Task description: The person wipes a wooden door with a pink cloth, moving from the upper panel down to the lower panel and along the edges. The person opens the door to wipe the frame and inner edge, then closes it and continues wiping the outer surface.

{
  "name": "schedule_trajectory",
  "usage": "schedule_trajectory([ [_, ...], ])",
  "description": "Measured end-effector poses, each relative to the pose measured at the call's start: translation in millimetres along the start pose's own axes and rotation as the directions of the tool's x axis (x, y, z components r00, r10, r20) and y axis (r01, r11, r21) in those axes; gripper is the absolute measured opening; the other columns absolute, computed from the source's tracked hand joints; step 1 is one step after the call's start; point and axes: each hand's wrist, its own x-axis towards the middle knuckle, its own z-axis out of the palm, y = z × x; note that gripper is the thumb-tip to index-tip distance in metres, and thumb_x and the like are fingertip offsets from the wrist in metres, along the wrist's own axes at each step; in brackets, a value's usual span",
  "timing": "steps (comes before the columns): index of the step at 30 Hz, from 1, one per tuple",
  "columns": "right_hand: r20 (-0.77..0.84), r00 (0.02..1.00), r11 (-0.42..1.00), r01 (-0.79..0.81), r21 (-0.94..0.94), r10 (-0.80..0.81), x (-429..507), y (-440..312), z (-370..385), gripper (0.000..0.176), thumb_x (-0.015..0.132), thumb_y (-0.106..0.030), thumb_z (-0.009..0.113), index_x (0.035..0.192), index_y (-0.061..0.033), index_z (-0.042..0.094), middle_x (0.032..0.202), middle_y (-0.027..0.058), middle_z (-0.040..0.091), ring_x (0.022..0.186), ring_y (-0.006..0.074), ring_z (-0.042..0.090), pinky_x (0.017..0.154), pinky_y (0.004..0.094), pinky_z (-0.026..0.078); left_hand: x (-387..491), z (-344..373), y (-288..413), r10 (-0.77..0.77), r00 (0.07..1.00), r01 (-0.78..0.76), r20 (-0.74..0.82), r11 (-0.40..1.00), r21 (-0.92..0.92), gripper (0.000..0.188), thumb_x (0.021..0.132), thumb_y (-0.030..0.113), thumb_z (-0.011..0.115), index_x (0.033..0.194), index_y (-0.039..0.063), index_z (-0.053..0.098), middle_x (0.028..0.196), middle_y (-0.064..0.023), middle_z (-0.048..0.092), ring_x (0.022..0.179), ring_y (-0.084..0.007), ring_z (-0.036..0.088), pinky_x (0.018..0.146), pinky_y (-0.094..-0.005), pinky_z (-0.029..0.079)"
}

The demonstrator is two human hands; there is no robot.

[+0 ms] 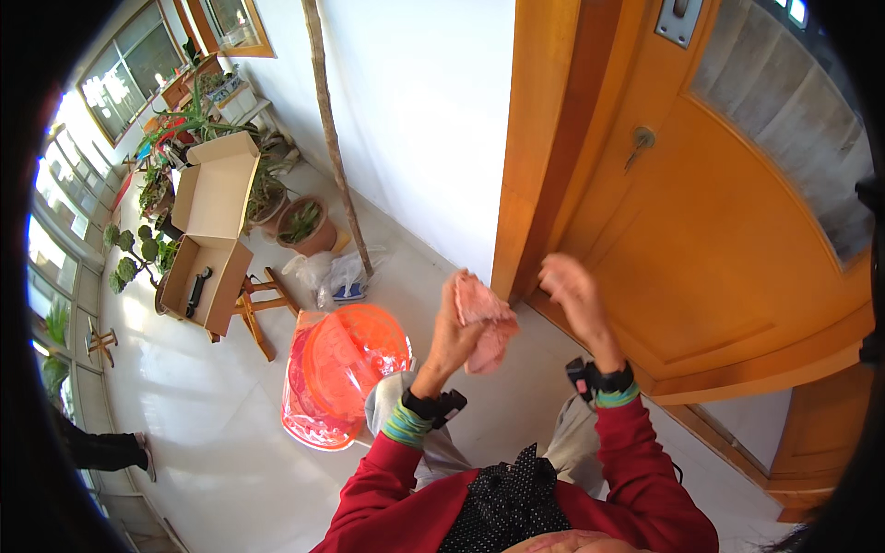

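Observation:
My left hand (pixel 451 339) holds a crumpled pink cloth (pixel 487 321) in front of me, with part of it hanging below the fingers. To the right of the cloth, my right hand (pixel 572 294) is raised near the foot of the wooden door frame (pixel 529 207); it is slightly blurred, its fingers look bent, and whether it holds anything cannot be told. Left of my knee lie round red-orange items in clear plastic wrap (pixel 339 373).
An orange wooden door (pixel 705 228) with a key in its lock (pixel 643 137) stands at right. A wooden pole (pixel 328 124) leans by the wall. An open cardboard box (pixel 228 276) rests on a wooden stool (pixel 266 301) near potted plants (pixel 304 221). Another person's leg (pixel 110 451) shows far left.

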Motion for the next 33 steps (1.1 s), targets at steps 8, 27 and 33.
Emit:
schedule_trajectory([
  [8,-0.337,0.595,0.667,0.509,-0.545,-0.729,96.4,-135.6,-56.8,0.051,0.104,-0.025,0.06,0.148,-0.003,0.048,0.148,0.0166,0.047,0.134,0.0292,0.048,0.109,0.0385,0.043,120.5,41.8,193.9,0.824,0.558,-0.707,-0.101,0.536,0.461,0.031,0.093,0.001,0.061,0.124,0.001,0.063,0.111,-0.0163,0.066,0.101,-0.0328,0.065,0.089,-0.038,0.052],
  [27,-0.262,0.298,0.392,0.572,-0.721,-0.918,187.0,-143.1,-37.9,0.058,0.109,-0.029,0.044,0.157,0.0022,0.033,0.161,0.0248,0.032,0.147,0.0421,0.03,0.119,0.049,0.023,198.3,103.0,168.6,0.981,0.191,-0.719,-0.046,0.171,0.674,0.062,0.084,0.005,0.077,0.137,-0.008,0.049,0.143,-0.0246,0.055,0.14,-0.0439,0.047,0.115,-0.0575,0.033],
  [33,-0.226,0.211,0.305,0.515,-0.801,-0.951,194.9,-137.4,-34.1,0.058,0.11,-0.027,0.042,0.157,0.0036,0.03,0.161,0.0267,0.03,0.143,0.0453,0.032,0.118,0.0511,0.024,138.8,86.1,55.0,0.851,0.525,-0.644,0.018,0.383,0.662,0.061,0.086,0.003,0.074,0.141,-0.001,0.048,0.145,-0.023,0.049,0.138,-0.0414,0.045,0.114,-0.0512,0.036],
])
